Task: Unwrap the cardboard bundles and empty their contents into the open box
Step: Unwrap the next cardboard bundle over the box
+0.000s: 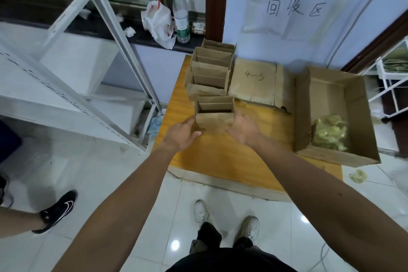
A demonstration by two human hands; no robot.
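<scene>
A small folded cardboard bundle (214,115) stands on the yellow table (220,157), nearest to me in a row. My left hand (184,134) lies against its left side with fingers stretched out. On its right side my right hand (244,129) touches it, fingers straight. Behind it stands a stack of similar cardboard bundles (209,73). The open box (335,117) sits at the table's right end, holding a heap of pale yellow pieces (330,133) in its near corner.
A flattened carton marked "4-3" (256,79) lies behind the row. A metal shelf frame (106,51) stands left of the table. A water bottle (181,15) and a plastic bag (157,22) are on the dark sill. Another person's shoe (58,211) is at left; a yellow scrap (358,175) lies on the floor.
</scene>
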